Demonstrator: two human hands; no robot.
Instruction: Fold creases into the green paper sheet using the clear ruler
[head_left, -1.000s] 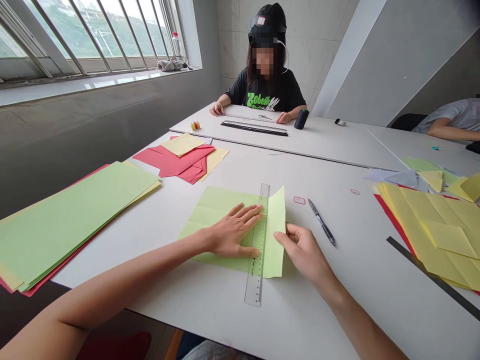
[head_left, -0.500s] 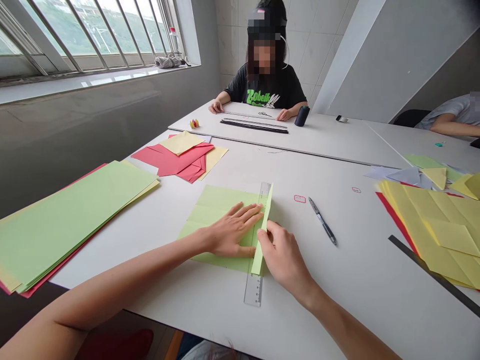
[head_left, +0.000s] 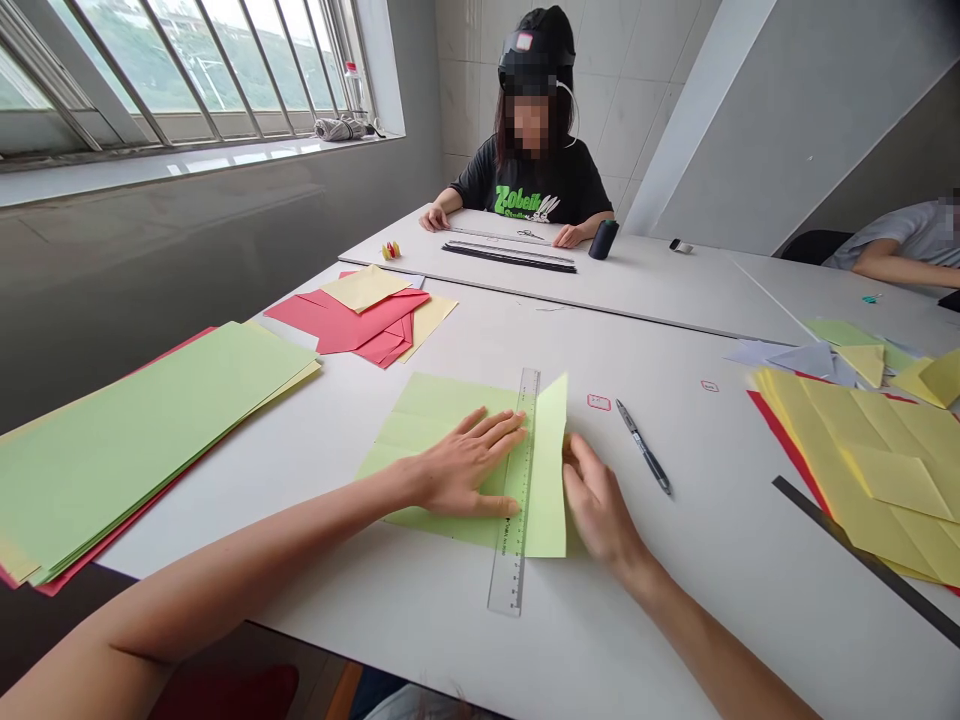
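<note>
A light green paper sheet (head_left: pixel 435 410) lies on the white table (head_left: pixel 675 600) with a clear plastic ruler (head_left: pixel 517 520) across it. My left hand (head_left: pixel 465 470) lies flat and open, pressing the sheet and the ruler's left edge. The sheet's right part is a flap (head_left: pixel 549 470) folded up along the ruler and leaning right. My right hand (head_left: pixel 600 505) is at the flap's right edge, blurred by motion, so its fingers are unclear. A pen (head_left: pixel 643 445) lies just right of that hand.
A stack of green sheets (head_left: pixel 135 430) lies at the left, red and yellow papers (head_left: pixel 360 320) behind it. Yellow sheets (head_left: pixel 877 450) and a dark strip (head_left: pixel 862 555) lie at the right. A person (head_left: pixel 536 170) sits opposite; another person's arm (head_left: pixel 900 260) rests far right.
Half a second ago the flap was folded tightly up against the ruler by my right hand. Now the flap has opened back to the right and my right hand has moved right with it.
</note>
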